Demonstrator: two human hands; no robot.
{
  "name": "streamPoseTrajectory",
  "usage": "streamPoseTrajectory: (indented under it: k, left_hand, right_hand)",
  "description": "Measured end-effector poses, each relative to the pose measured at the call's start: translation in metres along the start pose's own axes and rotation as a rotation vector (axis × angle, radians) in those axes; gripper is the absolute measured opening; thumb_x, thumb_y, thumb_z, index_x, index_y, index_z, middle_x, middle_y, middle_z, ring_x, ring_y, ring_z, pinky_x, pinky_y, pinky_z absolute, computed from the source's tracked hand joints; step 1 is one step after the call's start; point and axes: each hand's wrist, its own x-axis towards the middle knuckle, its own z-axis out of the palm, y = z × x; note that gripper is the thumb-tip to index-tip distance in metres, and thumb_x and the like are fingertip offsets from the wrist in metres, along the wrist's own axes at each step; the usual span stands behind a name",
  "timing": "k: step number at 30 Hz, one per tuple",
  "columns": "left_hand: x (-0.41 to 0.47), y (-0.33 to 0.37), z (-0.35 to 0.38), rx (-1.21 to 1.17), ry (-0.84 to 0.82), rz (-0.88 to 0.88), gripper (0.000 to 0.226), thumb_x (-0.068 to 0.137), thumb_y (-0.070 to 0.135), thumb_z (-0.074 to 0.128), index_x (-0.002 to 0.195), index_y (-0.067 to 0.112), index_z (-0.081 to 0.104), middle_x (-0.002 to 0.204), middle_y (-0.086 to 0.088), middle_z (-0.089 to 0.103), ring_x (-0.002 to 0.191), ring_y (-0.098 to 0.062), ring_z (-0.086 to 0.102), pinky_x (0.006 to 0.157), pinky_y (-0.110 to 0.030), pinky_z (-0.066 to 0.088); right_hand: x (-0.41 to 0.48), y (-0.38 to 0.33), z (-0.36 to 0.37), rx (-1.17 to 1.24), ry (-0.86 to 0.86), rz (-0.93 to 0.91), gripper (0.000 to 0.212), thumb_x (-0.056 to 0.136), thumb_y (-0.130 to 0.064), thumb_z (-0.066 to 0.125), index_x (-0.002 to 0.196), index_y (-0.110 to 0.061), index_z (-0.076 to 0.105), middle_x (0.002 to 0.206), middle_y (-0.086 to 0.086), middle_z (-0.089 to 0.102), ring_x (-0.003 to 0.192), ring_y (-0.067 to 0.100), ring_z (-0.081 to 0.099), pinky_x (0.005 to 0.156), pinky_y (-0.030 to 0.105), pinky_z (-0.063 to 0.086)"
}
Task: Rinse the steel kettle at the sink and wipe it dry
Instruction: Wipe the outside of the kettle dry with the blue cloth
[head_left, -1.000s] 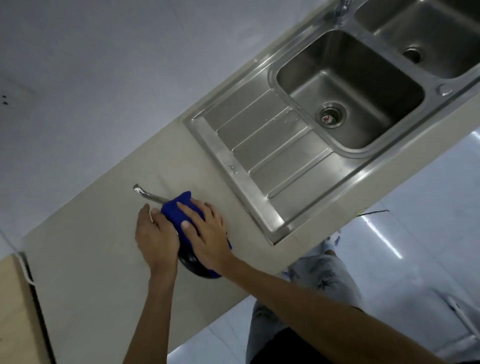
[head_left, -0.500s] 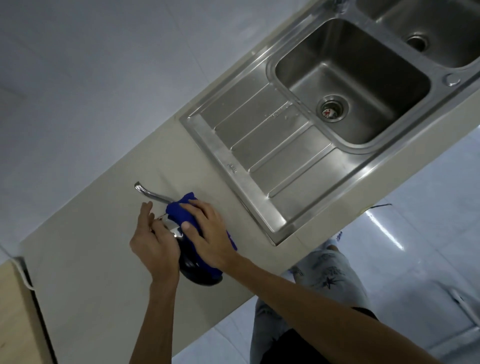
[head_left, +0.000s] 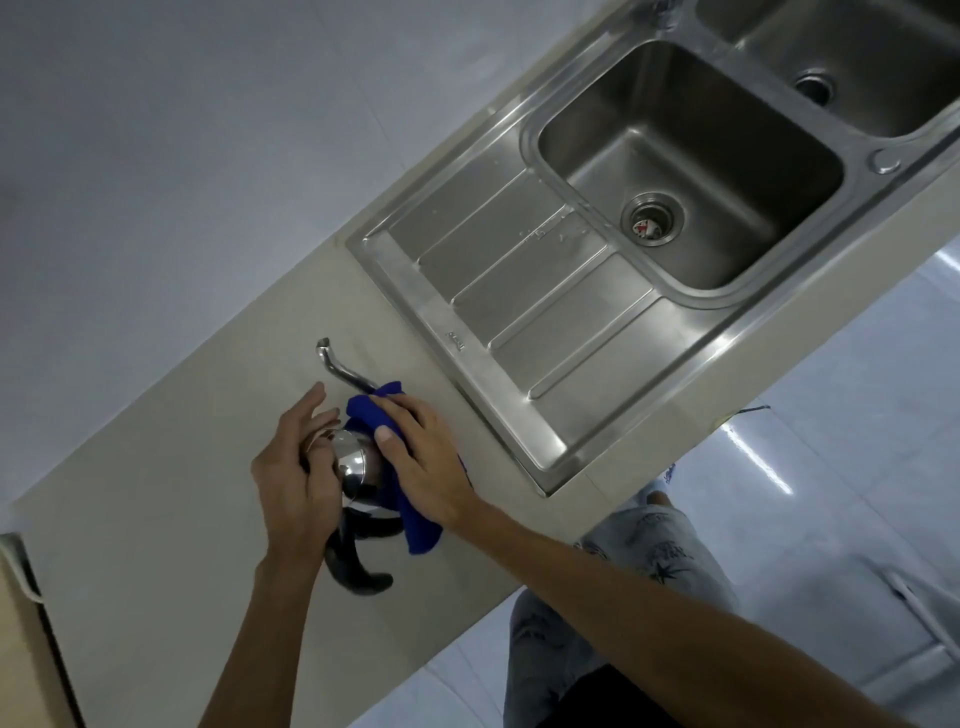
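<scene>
Dim, cool, even light. Glare streaks on floor (head_left: 763, 462) at 4 o'clock. Soft sheen on sink (head_left: 483, 374) rim. Wide-angle bend at edges.

Shiny steel kettle (head_left: 358, 465) upright, 8 o'clock of sink (head_left: 519, 291); spout (head_left: 340, 369) toward 11, black handle (head_left: 358, 571) at 6; blue cloth (head_left: 421, 530) on its 3 o'clock side.
</scene>
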Motion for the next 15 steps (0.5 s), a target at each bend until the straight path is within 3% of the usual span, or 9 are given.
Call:
streamPoseTrajectory:
  k: [4, 8, 10, 15]
  left_hand:
    - [0.003, -0.003, 0.002, 0.062, -0.057, 0.028, 0.050, 0.091, 0.005, 0.040, 0.138, 0.003, 0.056, 0.127, -0.013, 0.066, 0.115, -0.024, 0.065, 0.104, -0.032, 0.051]
    - [-0.012, 0.021, 0.015, 0.081, 0.273, -0.409, 0.048, 0.095, 0.033, 0.059, 0.140, 0.016, 0.053, 0.136, -0.009, 0.061, 0.124, -0.024, 0.059, 0.097, -0.030, 0.044]
    - [-0.017, 0.029, 0.023, 0.000, 0.346, -0.581, 0.054, 0.094, 0.045, 0.059, 0.138, 0.014, 0.055, 0.135, -0.008, 0.062, 0.122, -0.023, 0.060, 0.096, -0.029, 0.044]
    - [-0.016, 0.027, 0.038, 0.000, 0.475, -0.569, 0.045, 0.097, 0.044, 0.049, 0.121, 0.012, 0.070, 0.113, -0.008, 0.074, 0.100, -0.025, 0.068, 0.078, -0.030, 0.049]
  right_hand:
    - [-0.009, 0.000, 0.006, -0.016, 0.082, -0.033, 0.046, 0.103, -0.049, 0.033, 0.143, -0.032, 0.049, 0.144, -0.008, 0.047, 0.132, 0.011, 0.042, 0.115, 0.041, 0.028]
    - [0.010, 0.007, 0.010, 0.091, 0.179, 0.126, 0.045, 0.100, -0.054, 0.038, 0.131, -0.033, 0.061, 0.128, -0.011, 0.057, 0.119, 0.008, 0.052, 0.108, 0.046, 0.040]
    - [0.018, 0.014, 0.006, 0.130, 0.184, 0.212, 0.048, 0.097, -0.055, 0.039, 0.127, -0.028, 0.065, 0.122, -0.008, 0.060, 0.112, 0.009, 0.056, 0.103, 0.046, 0.045]
    - [0.000, -0.002, 0.011, 0.030, 0.185, 0.170, 0.052, 0.097, -0.057, 0.035, 0.135, -0.029, 0.058, 0.133, -0.007, 0.055, 0.125, 0.013, 0.048, 0.112, 0.046, 0.035]
